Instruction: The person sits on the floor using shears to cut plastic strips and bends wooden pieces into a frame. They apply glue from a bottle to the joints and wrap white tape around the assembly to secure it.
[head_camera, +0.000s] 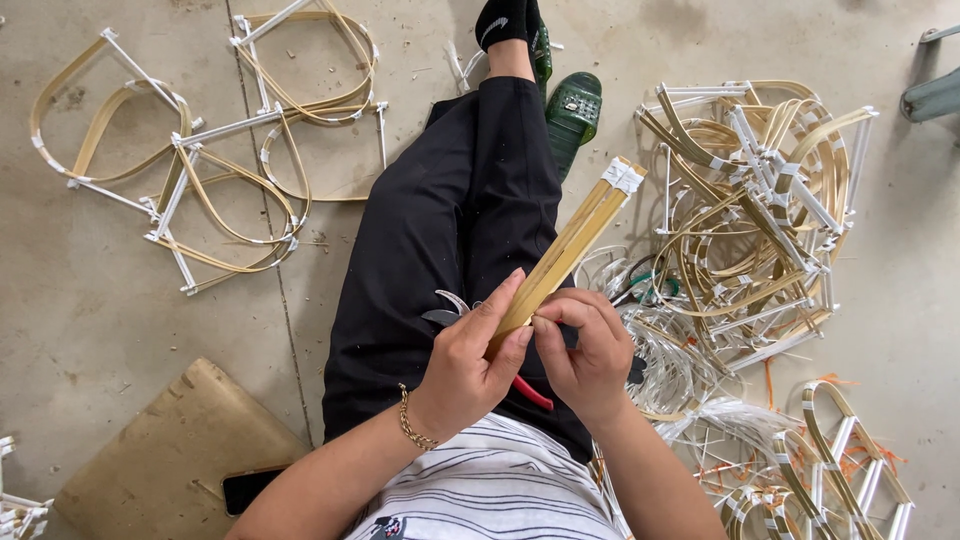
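your left hand (470, 350) clasps the bundle of bamboo strips (570, 245) over your lap, while your right hand (590, 355) pinches its near end. you seem mid-sorting; separating one strip next likely calls for a steady pinch.

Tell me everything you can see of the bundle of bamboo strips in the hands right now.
The bundle of bamboo strips is a flat sheaf of thin, pale yellow-tan slats laid side by side. White tape binds its far end. It slants up and to the right, above the lap in black trousers. The left hand wraps its near end, thumb along the edge; the right hand pinches the same end with its fingertips. The near tip is hidden by the hands. Nothing else touches it.
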